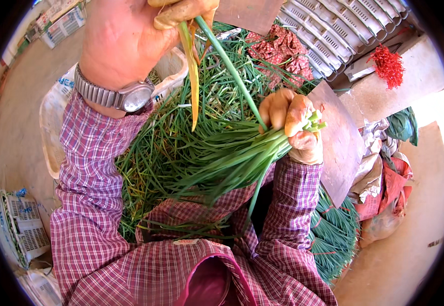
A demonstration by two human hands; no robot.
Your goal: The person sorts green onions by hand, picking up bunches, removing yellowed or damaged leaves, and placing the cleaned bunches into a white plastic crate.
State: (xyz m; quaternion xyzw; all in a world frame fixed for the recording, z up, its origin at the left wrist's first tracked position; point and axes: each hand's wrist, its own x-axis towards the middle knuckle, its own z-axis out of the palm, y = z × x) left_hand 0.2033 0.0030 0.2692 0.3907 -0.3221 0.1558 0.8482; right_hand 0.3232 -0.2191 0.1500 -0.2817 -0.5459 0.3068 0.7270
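My left hand (140, 38), with a metal watch (135, 97) at its wrist, is raised at the top, close to the camera. Its fingers pinch a withered yellow leaf (193, 86), which hangs down. A long green stalk (229, 69) runs from those fingers to my right hand (288, 115). That hand is closed around a bunch of garlic chives (232, 155), pale cut ends poking out on the right and leaves fanning left. Both hands have yellowish covers on some fingers. Loose garlic chives (155, 148) lie heaped below.
Tied bundles of greens (334, 237) with red bands lie at lower right. A flat board (336, 143) stands beside my right hand. Red ties (387, 66) rest on a ledge. A white crate (53, 127) is at left, and a patterned red cloth (283, 56) lies beyond the heap.
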